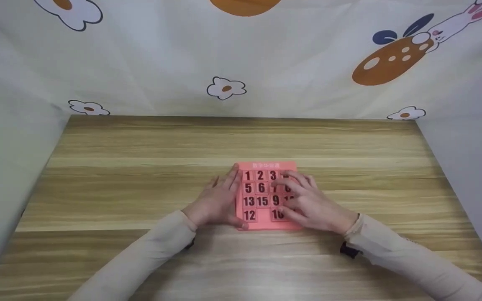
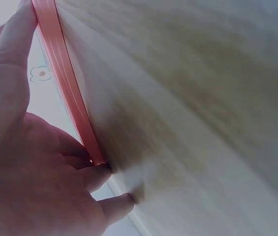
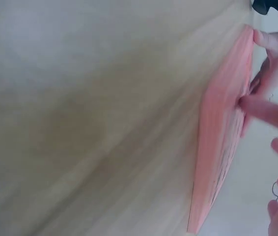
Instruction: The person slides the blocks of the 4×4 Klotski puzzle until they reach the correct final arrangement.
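A pink sliding number puzzle (image 1: 280, 225) lies flat on the wooden table, with black-numbered tiles in its frame. The bottom row shows 12, a gap, then a tile 10 (image 1: 277, 215). My left hand (image 1: 216, 204) holds the puzzle's left side, thumb at the near corner and fingers along the edge to the far corner. Over the right-hand columns, my right hand (image 1: 314, 205) is spread with fingers loosely bent, covering several tiles. Its thumb touches the puzzle face near tile 10; in the right wrist view the other fingers are raised off the puzzle (image 3: 225, 105).
The wood-grain table (image 1: 140, 163) extends around the puzzle on every side. Behind it hangs a pale curtain (image 1: 161, 54) printed with flowers and a rabbit on a carrot. Pale walls flank the table on the left and right. A dark band shows at each wrist.
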`<state>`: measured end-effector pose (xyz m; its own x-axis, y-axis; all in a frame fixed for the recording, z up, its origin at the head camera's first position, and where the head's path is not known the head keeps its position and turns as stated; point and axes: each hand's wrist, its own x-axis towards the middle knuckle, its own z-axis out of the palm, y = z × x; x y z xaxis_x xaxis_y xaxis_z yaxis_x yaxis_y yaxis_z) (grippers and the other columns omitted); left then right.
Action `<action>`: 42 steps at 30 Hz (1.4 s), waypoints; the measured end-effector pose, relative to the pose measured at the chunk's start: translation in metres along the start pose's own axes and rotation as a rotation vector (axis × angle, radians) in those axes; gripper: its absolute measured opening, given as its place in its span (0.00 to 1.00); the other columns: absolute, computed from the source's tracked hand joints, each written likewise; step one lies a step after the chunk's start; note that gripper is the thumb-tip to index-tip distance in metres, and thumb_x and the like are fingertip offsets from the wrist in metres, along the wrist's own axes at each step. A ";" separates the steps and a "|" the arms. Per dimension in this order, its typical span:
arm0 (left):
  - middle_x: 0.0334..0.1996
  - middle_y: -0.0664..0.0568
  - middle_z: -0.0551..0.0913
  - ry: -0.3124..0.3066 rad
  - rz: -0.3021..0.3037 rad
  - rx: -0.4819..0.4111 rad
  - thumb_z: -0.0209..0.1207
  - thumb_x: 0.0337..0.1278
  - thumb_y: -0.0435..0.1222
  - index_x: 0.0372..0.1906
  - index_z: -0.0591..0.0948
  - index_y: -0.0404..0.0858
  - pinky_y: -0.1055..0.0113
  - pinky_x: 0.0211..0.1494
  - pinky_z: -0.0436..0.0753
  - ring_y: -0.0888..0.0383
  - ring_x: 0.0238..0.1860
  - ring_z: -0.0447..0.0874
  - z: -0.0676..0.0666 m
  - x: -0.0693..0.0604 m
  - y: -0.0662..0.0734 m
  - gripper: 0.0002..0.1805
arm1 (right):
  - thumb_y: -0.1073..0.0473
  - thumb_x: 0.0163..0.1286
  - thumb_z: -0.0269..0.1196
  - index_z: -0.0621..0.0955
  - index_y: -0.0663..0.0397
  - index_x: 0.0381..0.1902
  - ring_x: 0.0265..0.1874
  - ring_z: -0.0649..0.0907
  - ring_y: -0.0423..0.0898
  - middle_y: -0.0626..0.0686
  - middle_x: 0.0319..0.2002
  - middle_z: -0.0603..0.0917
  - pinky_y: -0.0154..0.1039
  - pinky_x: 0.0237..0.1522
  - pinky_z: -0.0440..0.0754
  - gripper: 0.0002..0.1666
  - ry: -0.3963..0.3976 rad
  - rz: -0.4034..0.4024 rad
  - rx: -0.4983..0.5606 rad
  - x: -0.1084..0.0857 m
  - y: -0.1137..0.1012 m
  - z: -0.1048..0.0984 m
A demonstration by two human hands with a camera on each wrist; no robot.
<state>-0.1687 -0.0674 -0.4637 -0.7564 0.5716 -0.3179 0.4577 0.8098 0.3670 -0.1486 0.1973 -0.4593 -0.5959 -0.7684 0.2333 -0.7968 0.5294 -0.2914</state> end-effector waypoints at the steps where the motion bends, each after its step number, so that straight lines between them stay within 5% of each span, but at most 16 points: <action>1: 0.75 0.40 0.30 0.000 -0.002 0.001 0.69 0.32 0.65 0.75 0.39 0.30 0.47 0.73 0.39 0.48 0.75 0.31 0.000 0.000 0.000 0.74 | 0.53 0.67 0.62 0.88 0.51 0.32 0.67 0.61 0.60 0.59 0.65 0.69 0.65 0.62 0.58 0.11 -0.003 0.016 -0.013 0.002 0.000 0.000; 6: 0.75 0.40 0.30 0.005 0.003 0.005 0.68 0.32 0.66 0.75 0.39 0.30 0.47 0.73 0.39 0.48 0.75 0.31 0.000 0.000 0.000 0.74 | 0.48 0.69 0.59 0.82 0.47 0.56 0.68 0.58 0.63 0.60 0.70 0.61 0.66 0.62 0.58 0.21 -0.087 0.006 -0.026 0.004 0.000 0.007; 11: 0.75 0.39 0.31 0.020 0.013 0.012 0.69 0.32 0.66 0.75 0.41 0.28 0.46 0.73 0.41 0.48 0.75 0.32 0.000 -0.001 0.000 0.75 | 0.49 0.68 0.60 0.86 0.45 0.48 0.67 0.59 0.63 0.58 0.68 0.65 0.69 0.62 0.56 0.15 -0.085 -0.071 0.078 0.001 -0.001 0.006; 19: 0.75 0.39 0.31 0.028 0.014 0.005 0.71 0.31 0.65 0.75 0.41 0.28 0.47 0.73 0.41 0.49 0.75 0.31 0.002 0.000 -0.002 0.75 | 0.56 0.63 0.65 0.86 0.52 0.35 0.65 0.63 0.58 0.59 0.63 0.70 0.59 0.60 0.59 0.07 0.065 0.072 0.012 -0.001 0.004 0.004; 27: 0.75 0.40 0.30 0.015 0.002 0.010 0.70 0.31 0.65 0.75 0.40 0.29 0.46 0.73 0.40 0.49 0.75 0.31 0.001 0.000 0.000 0.75 | 0.49 0.67 0.61 0.80 0.45 0.60 0.68 0.57 0.65 0.62 0.71 0.58 0.65 0.60 0.61 0.24 -0.099 -0.004 0.041 -0.005 0.006 0.003; 35: 0.75 0.40 0.30 0.011 0.000 0.003 0.71 0.31 0.64 0.75 0.40 0.29 0.46 0.73 0.40 0.49 0.75 0.31 0.001 0.000 0.000 0.75 | 0.58 0.59 0.65 0.88 0.43 0.37 0.67 0.55 0.67 0.60 0.70 0.62 0.75 0.60 0.49 0.09 -0.073 -0.066 0.200 -0.011 0.019 -0.003; 42: 0.75 0.39 0.30 0.013 -0.001 -0.016 0.71 0.31 0.63 0.75 0.40 0.29 0.46 0.73 0.40 0.48 0.75 0.30 0.000 -0.001 0.001 0.75 | 0.57 0.60 0.66 0.86 0.44 0.47 0.67 0.58 0.65 0.58 0.70 0.62 0.67 0.60 0.55 0.16 -0.028 0.010 0.054 -0.013 0.024 -0.008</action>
<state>-0.1680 -0.0673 -0.4629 -0.7630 0.5692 -0.3064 0.4500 0.8079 0.3805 -0.1603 0.2227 -0.4620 -0.6002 -0.7733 0.2044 -0.7837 0.5175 -0.3436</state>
